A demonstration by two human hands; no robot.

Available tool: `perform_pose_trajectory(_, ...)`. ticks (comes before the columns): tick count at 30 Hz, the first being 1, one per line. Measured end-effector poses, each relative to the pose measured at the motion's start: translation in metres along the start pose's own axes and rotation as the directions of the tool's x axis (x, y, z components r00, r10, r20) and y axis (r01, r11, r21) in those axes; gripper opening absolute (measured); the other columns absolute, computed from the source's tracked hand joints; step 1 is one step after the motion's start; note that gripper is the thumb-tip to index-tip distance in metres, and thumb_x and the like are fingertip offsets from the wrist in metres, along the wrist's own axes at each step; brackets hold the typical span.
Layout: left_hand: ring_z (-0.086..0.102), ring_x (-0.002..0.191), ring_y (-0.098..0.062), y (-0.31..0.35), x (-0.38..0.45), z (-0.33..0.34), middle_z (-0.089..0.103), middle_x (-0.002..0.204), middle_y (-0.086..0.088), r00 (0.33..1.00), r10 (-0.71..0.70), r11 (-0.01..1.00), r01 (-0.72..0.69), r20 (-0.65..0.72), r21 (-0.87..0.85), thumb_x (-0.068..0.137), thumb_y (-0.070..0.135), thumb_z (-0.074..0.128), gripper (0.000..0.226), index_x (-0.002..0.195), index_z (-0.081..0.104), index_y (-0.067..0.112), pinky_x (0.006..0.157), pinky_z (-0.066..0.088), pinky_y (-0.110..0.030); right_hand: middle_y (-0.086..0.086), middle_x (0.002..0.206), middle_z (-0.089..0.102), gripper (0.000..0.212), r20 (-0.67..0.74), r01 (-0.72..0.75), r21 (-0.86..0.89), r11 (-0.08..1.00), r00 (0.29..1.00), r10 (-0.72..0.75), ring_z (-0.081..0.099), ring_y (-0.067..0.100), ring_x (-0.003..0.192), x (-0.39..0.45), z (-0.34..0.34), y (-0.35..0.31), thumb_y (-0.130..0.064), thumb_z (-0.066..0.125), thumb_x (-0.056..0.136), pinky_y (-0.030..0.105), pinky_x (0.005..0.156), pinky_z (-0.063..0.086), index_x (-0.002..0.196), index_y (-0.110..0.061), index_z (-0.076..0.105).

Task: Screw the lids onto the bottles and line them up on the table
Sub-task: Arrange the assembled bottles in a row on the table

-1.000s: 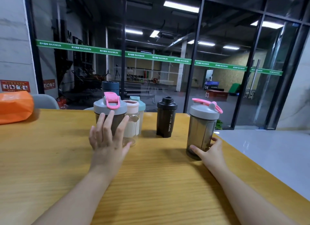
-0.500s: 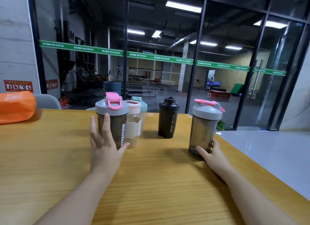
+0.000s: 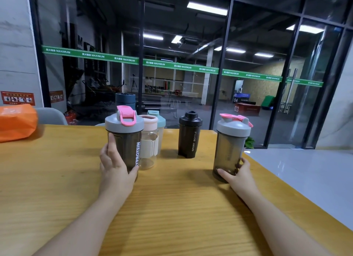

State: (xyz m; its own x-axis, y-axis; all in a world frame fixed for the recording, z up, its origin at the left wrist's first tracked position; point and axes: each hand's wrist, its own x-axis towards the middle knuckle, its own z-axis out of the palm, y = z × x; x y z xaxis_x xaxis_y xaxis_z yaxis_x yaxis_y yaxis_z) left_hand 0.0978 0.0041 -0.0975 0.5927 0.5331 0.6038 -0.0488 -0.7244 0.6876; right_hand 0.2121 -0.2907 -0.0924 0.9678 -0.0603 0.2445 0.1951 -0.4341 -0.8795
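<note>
Six bottles upright on the wooden table (image 3: 57, 179), lids on, long axes vertical. Two smoky grey-lidded shakers: left shaker (image 3: 125, 141) centre-left, gripped by left hand (image 3: 114, 166); right shaker (image 3: 230, 150) centre-right, base gripped by right hand (image 3: 238, 173). Black sport bottle (image 3: 189, 135) between.

the left smoky bottle (image 3: 131, 147) reads "yprotein", the black bottle (image 3: 189, 139) "sport bottle", the green window strip (image 3: 152, 63) "maximum", boxes (image 3: 246, 107) "03", "04".

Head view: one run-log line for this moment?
left hand grips lidded MYPROTEIN shaker | right hand grips second grey-lidded shaker | both upright on table
</note>
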Motion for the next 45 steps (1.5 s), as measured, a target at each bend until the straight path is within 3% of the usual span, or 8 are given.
perform_pose_trajectory(8, 0.025, 0.135, -0.039, 0.009, -0.004, -0.003, 0.011, 0.15, -0.015, 0.989, 0.14, 0.99, -0.141, -0.051, -0.018, 0.076, 0.011, 0.076, 0.116, 0.142, -0.016, 0.04, 0.101, 0.037, -0.051, 0.014, 0.14, 0.039, 0.101, -0.218, -0.002, -0.119, 0.993, 0.976, -0.025, 0.038, 0.028, 0.129, -0.005, -0.003, -0.001, -0.043, 0.081, 0.067, 0.044, 0.105, 0.037, 0.142, -0.004, 0.025)
perform_pose_trajectory(13, 0.033, 0.129, -0.045, 0.018, -0.009, -0.001, 0.016, 0.144, -0.005, 0.927, 0.365, 0.931, -0.363, -0.087, 0.04, 0.064, 0.011, 0.084, 0.121, 0.143, -0.003, 0.037, 0.094, 0.043, -0.062, 0.01, 0.107, 0.044, 0.06, -0.366, 0.288, -0.321, 0.902, 0.84, -0.399, 0.044, 0.028, 0.106, -0.024, -0.004, -0.025, -0.028, 0.079, 0.074, 0.036, 0.091, 0.039, 0.116, 0.001, 0.047)
perform_pose_trajectory(18, 0.03, 0.128, -0.038, 0.028, -0.019, 0.002, 0.019, 0.147, -0.016, 0.846, 0.533, 0.841, -0.528, -0.014, 0.119, 0.061, 0.015, 0.086, 0.132, 0.15, -0.01, 0.033, 0.089, 0.043, -0.06, -0.001, 0.094, 0.046, 0.033, -0.194, 0.542, -0.123, 0.831, 0.808, -0.556, 0.047, 0.013, 0.082, -0.052, 0.008, -0.075, -0.024, 0.07, 0.083, 0.02, 0.074, 0.042, 0.105, -0.016, 0.047)
perform_pose_trajectory(24, 0.038, 0.121, -0.041, 0.033, -0.024, 0.001, 0.032, 0.144, -0.026, 0.766, 0.642, 0.747, -0.636, 0.038, 0.196, 0.064, 0.017, 0.083, 0.126, 0.151, -0.007, 0.032, 0.083, 0.047, -0.057, -0.005, 0.101, 0.059, 0.044, 0.143, 0.319, 0.274, 0.907, 0.919, -0.366, 0.06, 0.011, 0.092, -0.079, 0.003, -0.167, -0.057, 0.047, 0.088, 0.03, 0.079, 0.05, 0.112, -0.021, 0.048)
perform_pose_trajectory(32, 0.041, 0.117, -0.039, 0.033, -0.023, -0.002, 0.037, 0.14, -0.025, 0.741, 0.668, 0.67, -0.641, 0.071, 0.375, 0.071, 0.012, 0.072, 0.113, 0.15, -0.004, 0.038, 0.08, 0.041, -0.052, 0.01, 0.072, 0.061, 0.067, 0.374, 0.307, -0.221, 0.926, 0.903, -0.21, 0.06, 0.013, 0.048, -0.086, 0.0, -0.2, -0.074, 0.06, 0.07, 0.03, 0.057, 0.058, 0.104, -0.019, 0.042)
perform_pose_trajectory(35, 0.042, 0.116, -0.039, 0.035, -0.025, -0.002, 0.037, 0.14, -0.024, 0.723, 0.683, 0.629, -0.655, 0.105, 0.419, 0.068, 0.01, 0.069, 0.113, 0.15, -0.002, 0.041, 0.082, 0.034, -0.05, 0.014, 0.064, 0.062, 0.099, 0.388, 0.258, -0.379, 0.889, 0.916, -0.1, 0.06, 0.018, 0.045, -0.084, 0.001, -0.204, -0.076, 0.059, 0.068, 0.028, 0.052, 0.056, 0.139, -0.015, 0.025)
perform_pose_trajectory(37, 0.042, 0.115, -0.039, 0.035, -0.025, -0.003, 0.038, 0.139, -0.024, 0.732, 0.672, 0.643, -0.651, 0.111, 0.405, 0.063, 0.008, 0.081, 0.123, 0.15, -0.001, 0.041, 0.081, 0.033, -0.051, 0.017, 0.067, 0.064, 0.109, 0.392, 0.243, -0.4, 0.884, 0.917, -0.074, 0.061, 0.022, 0.05, -0.082, 0.002, -0.202, -0.072, 0.062, 0.069, 0.028, 0.052, 0.054, 0.145, -0.014, 0.009)
perform_pose_trajectory(45, 0.037, 0.129, -0.034, 0.038, -0.023, -0.002, 0.031, 0.15, -0.018, 0.671, 0.73, 0.659, -0.742, 0.131, 0.125, 0.071, 0.029, 0.08, 0.114, 0.151, 0.0, 0.039, 0.091, 0.043, -0.055, -0.003, 0.113, 0.048, 0.086, 0.335, 0.398, -0.332, 0.855, 0.897, -0.288, 0.056, 0.011, 0.068, -0.062, -0.029, -0.194, -0.055, 0.073, 0.071, 0.02, 0.043, 0.044, 0.134, -0.018, 0.028)
